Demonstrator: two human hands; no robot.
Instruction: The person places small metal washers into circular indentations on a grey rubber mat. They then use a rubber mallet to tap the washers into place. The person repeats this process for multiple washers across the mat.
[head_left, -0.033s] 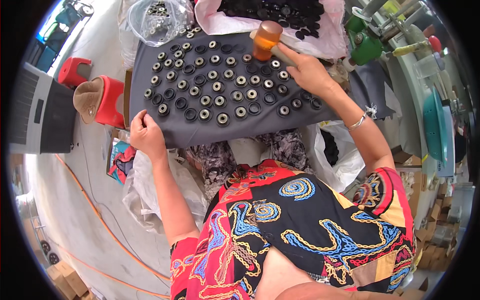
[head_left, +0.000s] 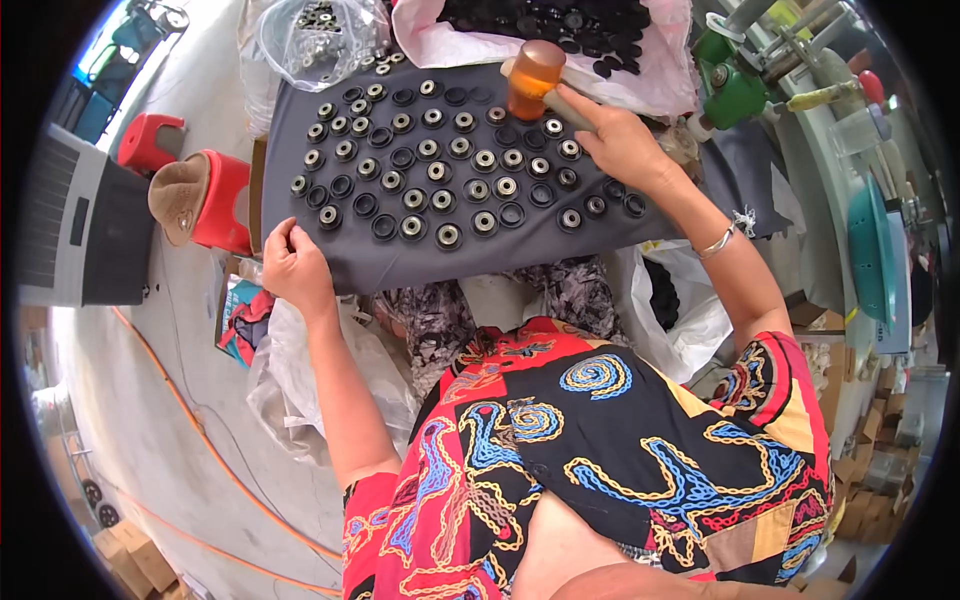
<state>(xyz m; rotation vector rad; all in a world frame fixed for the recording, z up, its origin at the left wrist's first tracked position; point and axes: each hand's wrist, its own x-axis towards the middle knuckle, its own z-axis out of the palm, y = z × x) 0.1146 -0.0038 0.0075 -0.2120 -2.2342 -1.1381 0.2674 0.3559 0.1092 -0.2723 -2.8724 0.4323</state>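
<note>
My right hand [head_left: 625, 145] grips the pale handle of a mallet with an amber head [head_left: 536, 78], held over the far right part of a table with a dark grey cloth [head_left: 725, 190]. Spread across the cloth are several black rings [head_left: 383, 228], some bare. Others hold a round metal bearing [head_left: 413, 227] in the middle. At the table's near left corner my left hand [head_left: 297, 272] is closed, thumb and fingers pressed together. Whatever it may hold is hidden.
Behind the table lies a pale sack [head_left: 440, 42] with black round parts. A clear bag [head_left: 285, 50] of small metal parts stands left of it. A green machine [head_left: 725, 85] is at right. Red stools [head_left: 225, 220] and an orange hose [head_left: 190, 415] are at left.
</note>
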